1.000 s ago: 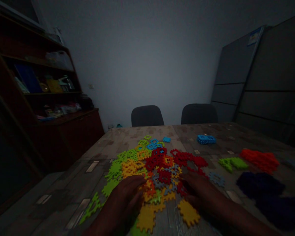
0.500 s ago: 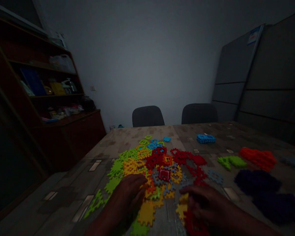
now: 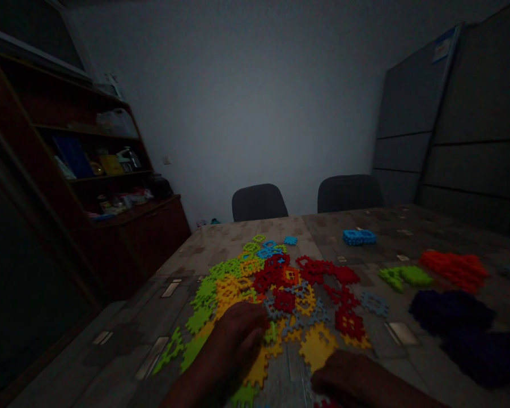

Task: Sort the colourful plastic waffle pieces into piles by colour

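Flat, gear-edged plastic building pieces lie in a loose heap in front of me. My left hand rests over the near part of the heap, its fingers bent and pressed together; whatever is under them is hidden. A yellow square piece is beneath its wrist side. My right hand is low over the table, just nearer than another yellow piece. Its fingers point down and are too dark to read. A sliver of red shows below it. Beyond it lies a red window piece on a yellow one.
To the right sit sorted stacks: blue, green, orange and dark purple. Two chairs stand behind the patterned table. A wooden shelf unit is at the left, grey cabinets at the right.
My right hand has moved back toward me, away from the yellow and red pieces, which now lie uncovered. My left hand has shifted slightly right over the heap. The view has tilted a little.
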The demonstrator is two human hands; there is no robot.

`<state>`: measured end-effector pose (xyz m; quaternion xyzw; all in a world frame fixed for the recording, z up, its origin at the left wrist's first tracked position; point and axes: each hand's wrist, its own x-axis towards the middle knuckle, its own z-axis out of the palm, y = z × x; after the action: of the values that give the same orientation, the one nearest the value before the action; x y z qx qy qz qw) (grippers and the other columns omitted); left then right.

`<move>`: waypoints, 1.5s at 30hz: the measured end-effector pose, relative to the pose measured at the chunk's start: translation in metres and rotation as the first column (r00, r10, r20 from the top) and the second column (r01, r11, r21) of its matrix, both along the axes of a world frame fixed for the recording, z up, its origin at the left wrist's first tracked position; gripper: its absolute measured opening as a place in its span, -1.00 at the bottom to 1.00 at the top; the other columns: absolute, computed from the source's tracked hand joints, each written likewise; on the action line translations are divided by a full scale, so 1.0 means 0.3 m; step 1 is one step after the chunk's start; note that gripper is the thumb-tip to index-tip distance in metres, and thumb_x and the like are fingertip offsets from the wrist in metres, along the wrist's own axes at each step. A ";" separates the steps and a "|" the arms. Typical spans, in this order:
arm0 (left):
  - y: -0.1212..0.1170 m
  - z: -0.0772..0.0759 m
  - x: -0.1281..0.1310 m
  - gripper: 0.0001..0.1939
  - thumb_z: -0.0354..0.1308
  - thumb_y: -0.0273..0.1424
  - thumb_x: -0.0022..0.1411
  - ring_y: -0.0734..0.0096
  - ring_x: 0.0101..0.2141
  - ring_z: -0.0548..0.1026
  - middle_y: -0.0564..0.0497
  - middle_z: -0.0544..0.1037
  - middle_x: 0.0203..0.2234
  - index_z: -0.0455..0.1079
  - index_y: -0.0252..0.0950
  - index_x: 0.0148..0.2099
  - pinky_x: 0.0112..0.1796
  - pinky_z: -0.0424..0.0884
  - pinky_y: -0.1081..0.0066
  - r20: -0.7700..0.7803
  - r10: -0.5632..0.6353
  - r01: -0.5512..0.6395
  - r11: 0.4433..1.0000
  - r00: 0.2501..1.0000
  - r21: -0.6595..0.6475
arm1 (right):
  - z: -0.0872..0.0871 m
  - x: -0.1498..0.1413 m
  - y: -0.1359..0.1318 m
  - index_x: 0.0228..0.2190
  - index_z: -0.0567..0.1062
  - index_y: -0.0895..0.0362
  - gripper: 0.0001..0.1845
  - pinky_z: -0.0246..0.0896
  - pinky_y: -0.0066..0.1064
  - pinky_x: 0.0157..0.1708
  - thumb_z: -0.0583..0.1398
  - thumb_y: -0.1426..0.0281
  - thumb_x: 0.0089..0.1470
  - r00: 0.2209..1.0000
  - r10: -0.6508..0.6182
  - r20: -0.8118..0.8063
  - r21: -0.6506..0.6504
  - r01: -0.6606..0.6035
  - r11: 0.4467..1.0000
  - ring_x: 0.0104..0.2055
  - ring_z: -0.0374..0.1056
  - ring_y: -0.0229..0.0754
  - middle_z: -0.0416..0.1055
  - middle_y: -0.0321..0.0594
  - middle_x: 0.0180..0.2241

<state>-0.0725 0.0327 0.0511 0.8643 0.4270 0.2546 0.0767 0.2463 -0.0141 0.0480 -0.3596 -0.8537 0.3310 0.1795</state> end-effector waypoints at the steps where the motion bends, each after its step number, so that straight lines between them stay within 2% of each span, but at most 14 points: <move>1: 0.006 0.012 0.014 -0.68 0.00 -0.26 0.51 0.11 -0.03 0.62 -0.15 0.67 -0.04 0.55 -0.21 0.05 0.02 0.54 0.20 -0.008 0.001 -0.001 1.000 1.000 -0.008 | 0.001 -0.007 -0.005 -0.02 0.62 -0.15 -0.69 0.38 -0.29 0.03 0.12 0.29 0.35 1.000 0.013 -0.004 -0.003 -0.013 1.000 -0.04 0.51 -0.07 0.64 -0.24 -0.03; 8: 0.088 0.101 0.150 -0.75 0.15 -0.48 0.33 0.16 0.00 0.58 -0.05 0.66 -0.04 0.56 -0.18 0.00 0.08 0.44 0.28 -0.132 -0.037 0.024 0.995 0.991 -0.099 | -0.005 0.032 0.010 0.07 0.57 -0.14 -0.65 0.35 -0.15 0.15 0.07 0.24 0.40 0.994 -0.103 -0.026 -0.032 0.102 0.994 0.11 0.46 -0.03 0.56 -0.19 0.10; 13: 0.152 0.080 0.246 -0.82 0.30 -0.55 0.23 0.10 -0.05 0.58 -0.12 0.65 -0.10 0.55 -0.30 -0.10 0.02 0.45 0.22 -0.245 -0.024 -0.015 0.988 0.969 -0.157 | 0.018 0.055 0.038 0.13 0.56 -0.03 -0.58 0.29 -0.08 0.20 0.07 0.25 0.37 0.992 -0.115 0.048 0.032 0.114 0.993 0.17 0.43 0.05 0.54 -0.07 0.13; 18: 0.169 0.055 0.274 -0.92 0.21 -0.52 0.40 0.19 -0.15 0.59 -0.05 0.62 -0.23 0.52 -0.34 -0.20 -0.04 0.49 0.14 -0.262 0.071 -0.114 0.982 0.962 -0.150 | 0.045 0.046 0.055 0.11 0.57 0.09 -0.55 0.35 -0.12 0.12 0.03 0.32 0.34 0.991 -0.109 0.073 0.072 0.103 0.992 0.09 0.49 0.06 0.58 0.02 0.06; 22: 0.117 0.077 0.257 -0.85 0.15 -0.59 0.34 0.12 -0.11 0.59 -0.16 0.64 -0.18 0.54 -0.32 -0.20 -0.04 0.49 0.20 -0.159 0.099 -0.122 0.982 0.982 -0.142 | 0.040 0.051 0.070 0.08 0.59 0.11 -0.55 0.37 -0.14 0.07 0.03 0.32 0.33 0.992 -0.102 0.078 0.111 0.093 0.989 0.05 0.52 0.07 0.60 0.05 0.03; 26: -0.023 0.105 0.252 -0.75 0.15 -0.60 0.32 0.22 -0.05 0.59 -0.06 0.66 -0.11 0.59 -0.26 -0.07 0.01 0.47 0.32 0.004 0.035 -0.033 0.983 0.999 -0.182 | 0.050 0.057 0.081 0.05 0.61 0.06 -0.59 0.39 -0.19 0.00 0.05 0.28 0.37 0.994 -0.107 0.030 0.123 0.103 0.987 -0.02 0.53 0.03 0.63 -0.01 -0.03; 28: -0.098 0.108 0.258 -0.69 0.16 -0.57 0.33 0.27 -0.13 0.62 -0.01 0.68 -0.13 0.59 -0.22 0.03 -0.07 0.51 0.36 0.099 0.042 -0.014 0.963 0.994 -0.268 | 0.065 0.053 0.079 0.04 0.61 0.03 -0.60 0.39 -0.22 -0.02 0.05 0.31 0.37 0.996 -0.090 0.008 0.119 0.088 0.989 -0.06 0.53 0.00 0.63 -0.05 -0.06; 30: -0.153 0.099 0.261 -0.54 0.19 -0.56 0.26 0.25 -0.18 0.64 -0.02 0.69 -0.13 0.52 -0.23 0.19 -0.11 0.53 0.34 0.179 0.096 -0.007 0.897 0.979 -0.442 | 0.077 0.048 0.073 0.02 0.62 0.03 -0.62 0.39 -0.24 -0.03 0.06 0.33 0.37 0.997 -0.074 0.003 0.103 0.073 0.992 -0.09 0.53 -0.03 0.64 -0.07 -0.09; 32: -0.179 0.077 0.255 -0.42 0.22 -0.54 0.21 0.17 -0.11 0.63 -0.07 0.68 -0.06 0.45 -0.24 0.29 -0.04 0.52 0.26 0.165 0.106 0.000 0.844 0.981 -0.537 | 0.078 0.045 0.068 0.01 0.62 0.05 -0.62 0.39 -0.23 -0.02 0.06 0.33 0.37 0.996 -0.089 0.012 0.111 0.087 0.990 -0.06 0.54 -0.01 0.64 -0.05 -0.08; 33: -0.181 0.061 0.247 -0.41 0.22 -0.53 0.21 0.11 -0.05 0.61 -0.10 0.66 -0.01 0.44 -0.23 0.29 0.02 0.50 0.20 0.135 0.087 -0.002 0.849 0.987 -0.528 | 0.074 0.046 0.067 0.02 0.62 0.07 -0.62 0.39 -0.22 -0.01 0.05 0.32 0.37 0.995 -0.097 0.019 0.123 0.094 0.988 -0.04 0.54 0.00 0.63 -0.03 -0.05; 36: -0.160 0.006 0.202 -0.52 0.15 -0.51 0.27 0.03 0.12 0.52 -0.16 0.59 0.12 0.50 -0.24 0.22 0.17 0.39 0.08 0.110 0.056 -0.011 0.928 0.992 -0.373 | 0.053 0.055 0.070 0.05 0.60 0.08 -0.61 0.40 -0.18 0.02 0.06 0.29 0.39 0.993 -0.117 0.028 0.165 0.111 0.980 0.01 0.54 0.04 0.62 0.01 0.00; 39: -0.144 -0.022 0.157 -0.62 0.09 -0.49 0.36 0.10 0.06 0.54 -0.15 0.61 0.07 0.50 -0.25 0.17 0.13 0.40 0.10 0.152 0.029 0.015 0.959 0.988 -0.283 | 0.041 0.065 0.076 0.03 0.59 0.06 -0.63 0.41 -0.20 -0.01 0.05 0.27 0.41 0.991 -0.127 0.036 0.190 0.118 0.975 -0.02 0.54 0.03 0.62 -0.01 -0.03; 42: -0.167 0.009 0.150 -0.68 0.25 -0.42 0.35 0.09 0.02 0.52 -0.10 0.61 0.02 0.51 -0.22 0.13 0.13 0.37 0.10 0.092 -0.044 0.070 0.949 0.995 -0.309 | 0.043 0.067 0.080 -0.03 0.60 0.05 -0.63 0.40 -0.23 -0.06 0.02 0.28 0.42 0.991 -0.112 0.076 0.194 0.096 0.976 -0.07 0.54 0.00 0.62 -0.03 -0.09; 45: -0.211 0.060 0.181 -0.38 0.54 -0.37 0.10 0.01 0.04 0.47 -0.06 0.57 0.06 0.46 -0.17 0.19 0.14 0.34 0.04 -0.064 -0.059 0.030 0.922 0.996 -0.386 | 0.046 0.063 0.084 -0.04 0.59 0.07 -0.64 0.38 -0.24 -0.06 0.02 0.30 0.42 0.990 -0.109 0.093 0.193 0.089 0.977 -0.08 0.53 -0.01 0.62 -0.03 -0.09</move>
<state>-0.0183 -0.0306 0.0691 0.8507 0.4515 0.1315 0.2347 0.2652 0.0111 0.0619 -0.3997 -0.8704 0.2203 0.1847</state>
